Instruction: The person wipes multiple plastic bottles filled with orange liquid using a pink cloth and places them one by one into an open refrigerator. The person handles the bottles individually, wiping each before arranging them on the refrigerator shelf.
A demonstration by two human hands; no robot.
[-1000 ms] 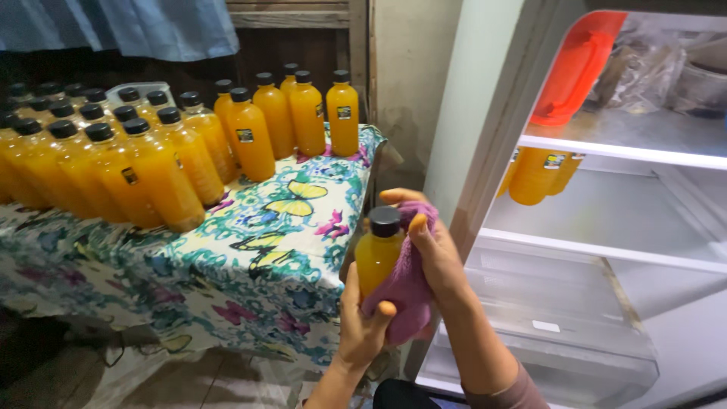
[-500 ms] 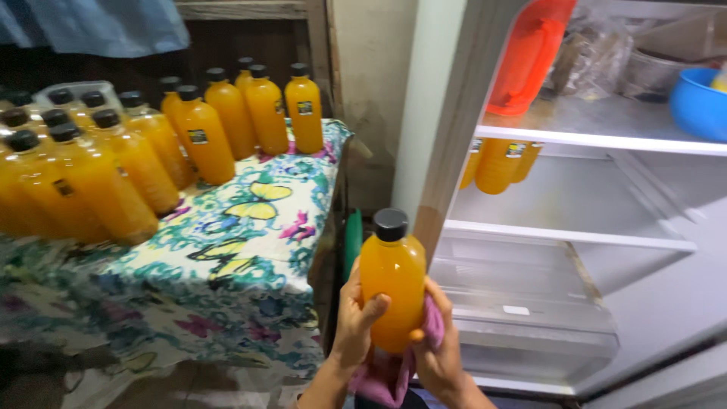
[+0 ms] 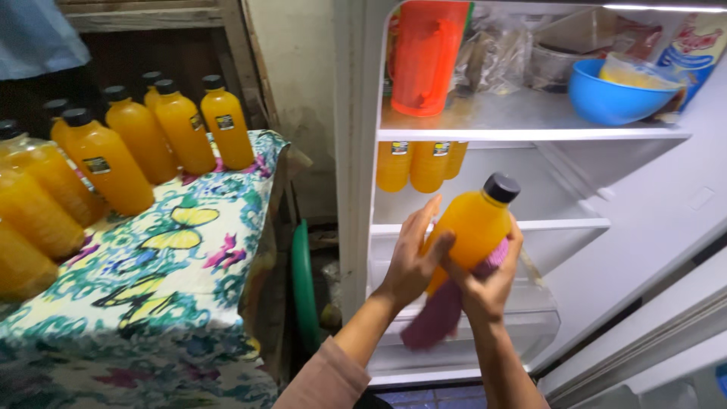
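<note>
One black-capped orange juice bottle [image 3: 471, 227]

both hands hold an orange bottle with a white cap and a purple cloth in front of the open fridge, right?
Not quite: the head view shows the bottle has a black cap, not white. The left hand and right hand do hold it with the purple cloth before the open fridge.

A plastic bottle [image 3: 471, 231] filled with orange juice, capped with a black screw lid, is held tilted, its cap leaning up and to the right. A purple cloth [image 3: 443, 309] is pressed against its lower side and hangs below it, both in front of the open fridge's lower shelf.
</note>
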